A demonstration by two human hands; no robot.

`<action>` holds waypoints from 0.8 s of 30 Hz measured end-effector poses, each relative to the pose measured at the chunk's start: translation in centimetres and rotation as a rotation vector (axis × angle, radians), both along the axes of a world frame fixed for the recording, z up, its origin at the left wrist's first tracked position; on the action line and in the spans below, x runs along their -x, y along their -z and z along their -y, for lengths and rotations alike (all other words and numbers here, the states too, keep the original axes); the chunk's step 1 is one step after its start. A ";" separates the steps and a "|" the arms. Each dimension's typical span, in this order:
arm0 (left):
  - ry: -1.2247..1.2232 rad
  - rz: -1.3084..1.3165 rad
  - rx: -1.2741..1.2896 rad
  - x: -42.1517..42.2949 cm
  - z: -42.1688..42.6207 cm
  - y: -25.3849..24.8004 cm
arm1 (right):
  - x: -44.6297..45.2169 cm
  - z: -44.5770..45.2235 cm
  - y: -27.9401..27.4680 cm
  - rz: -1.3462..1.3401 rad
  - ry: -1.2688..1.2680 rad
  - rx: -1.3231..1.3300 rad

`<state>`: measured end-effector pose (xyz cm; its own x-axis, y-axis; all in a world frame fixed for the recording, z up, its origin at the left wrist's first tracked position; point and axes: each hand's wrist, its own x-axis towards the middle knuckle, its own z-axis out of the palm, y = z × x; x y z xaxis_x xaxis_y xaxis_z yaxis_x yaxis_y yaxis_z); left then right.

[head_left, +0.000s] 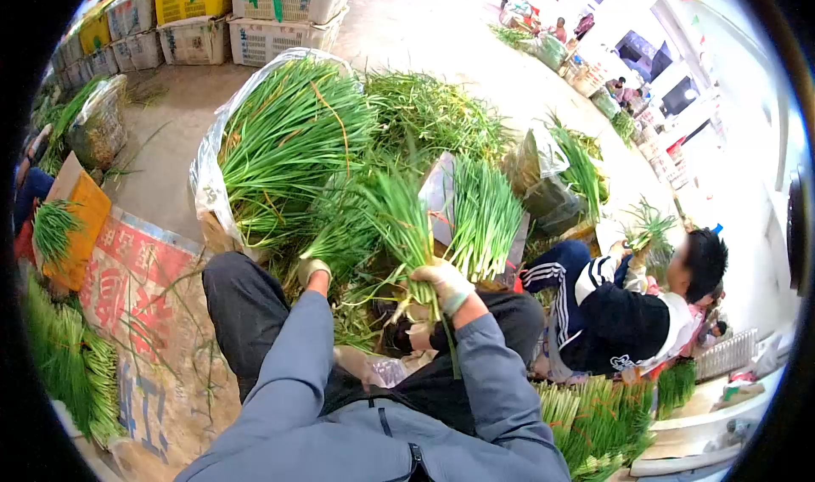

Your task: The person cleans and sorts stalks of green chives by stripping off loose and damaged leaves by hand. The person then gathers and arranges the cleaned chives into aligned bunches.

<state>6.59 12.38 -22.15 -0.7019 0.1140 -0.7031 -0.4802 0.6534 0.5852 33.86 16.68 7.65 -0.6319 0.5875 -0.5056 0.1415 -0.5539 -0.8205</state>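
Note:
My right hand (443, 285), in a pale glove, is closed round the stem ends of a bunch of chives (399, 219); the leaves fan up and away to the left. Gloved as well, my left hand (314, 273) is closed at the base of a smaller clump of chives (341, 231), its fingers partly hidden. Just right of the held bunch, a row of chives (484, 214) with pale stems lies on a board. Loose leaves and stalks hang around and below both hands, between my knees.
A big plastic-lined bundle of chives (289, 134) stands ahead left, with a loose heap of greens (433, 112) beyond. To the right sits a person in a dark jacket (624, 329). Stacked crates (284, 40) line the back left. Bundled chives (72, 363) lie at left.

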 end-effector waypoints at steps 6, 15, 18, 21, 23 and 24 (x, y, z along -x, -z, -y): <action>0.598 -0.810 0.071 -5.5 1.5 -12.7 | -1.2 -1.2 -3.4 -0.018 -0.094 -0.153; 0.526 0.716 -1.401 -8.4 3.5 -25.2 | -0.8 1.3 1.5 -0.210 -0.392 -0.083; 0.375 0.720 -1.372 -8.9 1.4 -26.5 | -2.0 2.1 4.1 -0.233 -0.412 -0.171; 0.296 0.550 -1.178 -7.6 -1.4 -26.1 | -2.7 1.8 5.4 -0.264 -0.397 -0.307; 0.252 0.577 -1.229 -7.7 -2.0 -27.2 | -2.5 0.7 5.5 -0.208 -0.387 -0.465; 0.271 0.578 -1.224 -7.8 -2.2 -27.7 | -2.0 0.4 5.0 -0.084 -0.280 -0.578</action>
<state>14.36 14.61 5.51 -0.2045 0.9495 -0.2381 -0.7907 -0.0168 0.6120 35.89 16.24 2.66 -0.8244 0.5573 -0.0991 0.1385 0.0288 -0.9899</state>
